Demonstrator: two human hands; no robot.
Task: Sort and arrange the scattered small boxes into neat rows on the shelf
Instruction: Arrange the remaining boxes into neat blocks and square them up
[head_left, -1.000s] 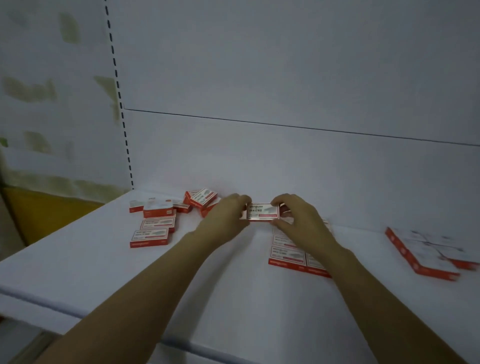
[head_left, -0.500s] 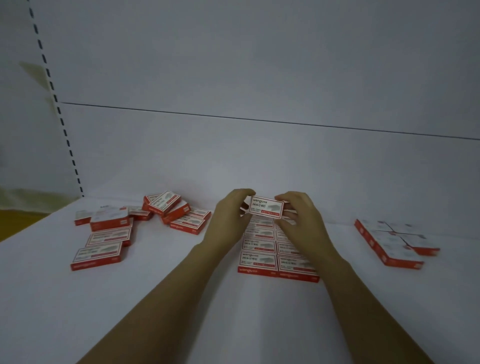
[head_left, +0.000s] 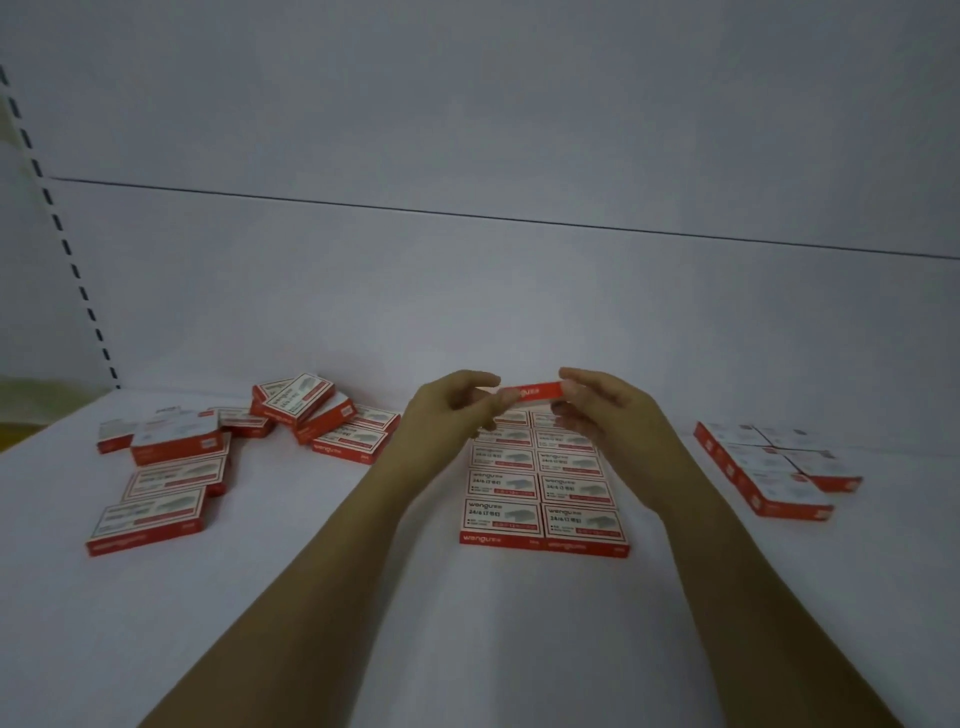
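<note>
Both left grip (head_left: 445, 417) and right grip (head_left: 615, 415) pinch one red box (head_left: 535, 391).

The white shelf (head_left: 493, 649) carries a tidy two-column block of red-and-white boxes (head_left: 540, 499) lying flat beneath the left hand (head_left: 447, 415) and right hand (head_left: 608, 415) and reaching nearer than them, its far end hidden behind the fingers. Well out to the left of the left hand lie loose boxes (head_left: 166, 483) in a rough line, with a tilted heap (head_left: 311, 415) between them and that hand. Off to the right of the right hand sits an angled cluster (head_left: 769, 467), packed edge to edge.
</note>
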